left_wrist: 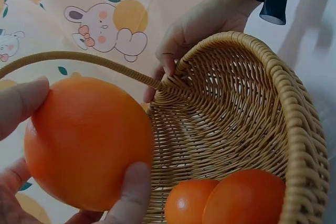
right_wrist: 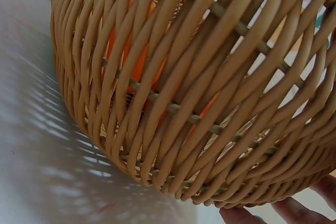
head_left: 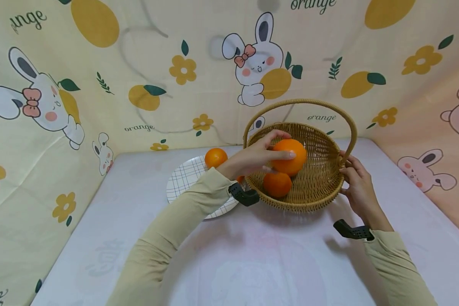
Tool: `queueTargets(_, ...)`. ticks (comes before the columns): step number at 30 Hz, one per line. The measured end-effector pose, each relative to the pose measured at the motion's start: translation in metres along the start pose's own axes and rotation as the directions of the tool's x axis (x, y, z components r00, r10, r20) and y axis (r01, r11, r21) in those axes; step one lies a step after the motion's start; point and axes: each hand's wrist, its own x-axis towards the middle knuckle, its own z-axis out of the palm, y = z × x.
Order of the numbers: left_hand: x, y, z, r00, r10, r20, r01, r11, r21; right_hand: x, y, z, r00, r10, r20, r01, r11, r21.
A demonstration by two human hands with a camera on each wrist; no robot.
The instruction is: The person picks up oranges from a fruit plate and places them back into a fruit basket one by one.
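A large orange [head_left: 296, 163] is held in my left hand [head_left: 250, 160], inside the mouth of the wicker basket [head_left: 323, 174]. The left wrist view shows the thumb and fingers spread round that orange [left_wrist: 86, 140]. Below it, two oranges lie in the basket; the nearer orange [left_wrist: 244, 198] partly covers the other orange [left_wrist: 186, 203]. My right hand [head_left: 359, 187] grips the basket's right rim at the foot of the handle. The basket tilts toward me. From the right wrist view, the woven wall [right_wrist: 173, 87] hides most of the fruit.
Left of the basket lies a round white plate [head_left: 181, 185] with a grid pattern. An orange [head_left: 216, 158] sits at its far edge, and a bit of orange shows beside the left wrist. The basket's arched handle [head_left: 302, 102] rises in front of a printed cloth backdrop [head_left: 199, 102].
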Motion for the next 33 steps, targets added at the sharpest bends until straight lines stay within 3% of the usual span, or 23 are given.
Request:
queueTargets(14, 0.036, -0.007, 0.018, 0.999, -0.043, 0.003, 0.043, 0.998, -0.041, 0.001, -0.003, 0.0, 1.0, 0.025, -0.006, -0.025, 0.999, -0.03)
queueTargets(25, 0.064, -0.026, 0.032, 0.994, -0.107, -0.018, 0.108, 0.993, 0.043, 0.001, -0.004, 0.0, 0.999, 0.036, -0.009, -0.036, 0.997, -0.067)
queueTargets(33, 0.074, -0.039, 0.04, 0.987, -0.15, -0.057, 0.151, 0.989, 0.01, 0.001, -0.003, 0.001, 1.0, 0.019, -0.011, -0.019, 0.997, -0.069)
